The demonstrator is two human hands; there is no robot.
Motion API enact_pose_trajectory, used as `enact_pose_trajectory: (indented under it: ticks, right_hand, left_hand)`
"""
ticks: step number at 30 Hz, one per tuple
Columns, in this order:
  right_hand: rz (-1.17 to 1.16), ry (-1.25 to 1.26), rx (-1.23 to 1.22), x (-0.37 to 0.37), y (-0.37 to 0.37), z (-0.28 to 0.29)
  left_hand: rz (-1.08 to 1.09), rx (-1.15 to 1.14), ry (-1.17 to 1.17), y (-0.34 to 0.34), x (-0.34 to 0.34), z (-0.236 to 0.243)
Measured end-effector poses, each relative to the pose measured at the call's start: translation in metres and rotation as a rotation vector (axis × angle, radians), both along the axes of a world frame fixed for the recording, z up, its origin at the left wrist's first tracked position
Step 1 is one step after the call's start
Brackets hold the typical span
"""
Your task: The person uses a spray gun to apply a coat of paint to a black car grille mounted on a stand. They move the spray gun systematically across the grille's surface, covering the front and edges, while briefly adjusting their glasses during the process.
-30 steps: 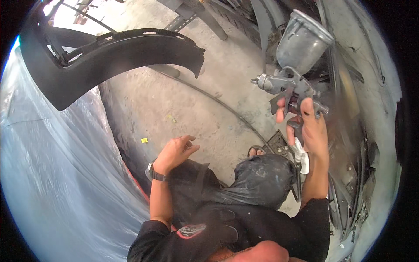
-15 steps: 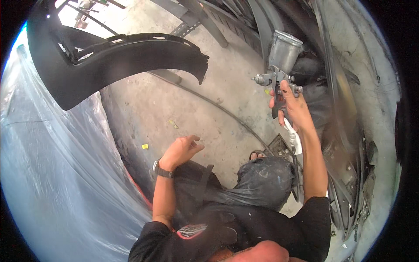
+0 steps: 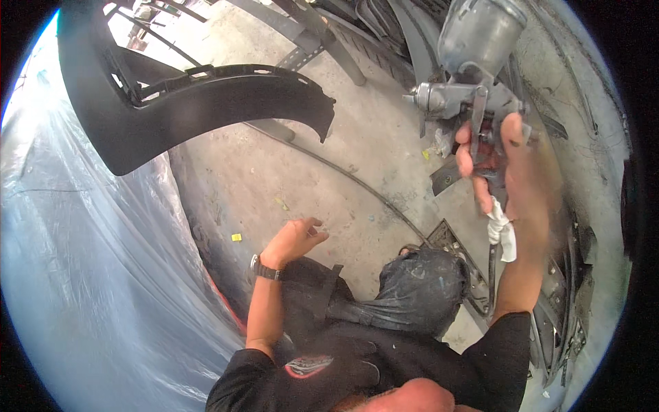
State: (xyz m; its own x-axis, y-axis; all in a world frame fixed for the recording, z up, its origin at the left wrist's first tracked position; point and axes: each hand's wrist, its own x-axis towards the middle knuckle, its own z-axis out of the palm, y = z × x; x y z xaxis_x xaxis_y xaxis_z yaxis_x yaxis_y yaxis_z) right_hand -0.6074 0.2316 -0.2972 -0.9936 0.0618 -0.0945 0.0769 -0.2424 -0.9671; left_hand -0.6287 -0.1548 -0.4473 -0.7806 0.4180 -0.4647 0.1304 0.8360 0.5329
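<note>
Since the earlier frames the spray gun [image 3: 473, 96] had swung up and nearer the camera, so that it filled the upper right of the frame, and the black bumper [image 3: 206, 103] had drifted a little to the right across the upper left. The right hand [image 3: 511, 165] was wrapped around the gun's grip, fingers [image 3: 467, 154] curled over the front by the trigger and thumb up along the back; the hand was blurred with motion. The gun's grey metal cup [image 3: 480, 31] stood upright on top of the body, and its nozzle pointed toward the left of the frame. A white rag [image 3: 503, 230] hung below the right hand, beside the wrist, at the base of the gun.

The left hand [image 3: 292, 240] hovered in the middle of the frame, loosely half open with fingers slightly bent and nothing in it; a dark wristwatch [image 3: 264, 269] sat on that wrist. Under it lay the person's knee, covered in dark plastic [image 3: 419, 288]. Clear plastic sheeting [image 3: 89, 275] draped the left side of the frame. A dark hose [image 3: 343, 175] ran across the concrete floor [image 3: 274, 172] from beneath the bumper toward the lower right. Dark car panels [image 3: 583, 206] crowded the right edge.
</note>
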Motion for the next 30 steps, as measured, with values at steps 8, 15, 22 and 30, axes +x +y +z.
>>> enact_pose_trajectory:
  ticks: [8, 15, 22, 30]
  right_hand:
    - [0.076, -0.080, 0.025, -0.057, 0.012, -0.010]
    - [0.068, -0.266, 0.185, -0.091, 0.021, -0.023]
    - [0.143, -0.155, 0.130, -0.068, 0.004, 0.038]
    - [0.166, 0.102, 0.124, -0.037, -0.051, 0.132]
  left_hand:
    - [0.004, -0.052, 0.028, -0.002, 0.003, -0.004]
    - [0.005, -0.047, 0.021, 0.003, 0.002, -0.006]
    - [-0.022, -0.089, -0.006, -0.016, 0.006, -0.027]
    - [-0.037, -0.033, 0.019, -0.002, 0.009, -0.018]
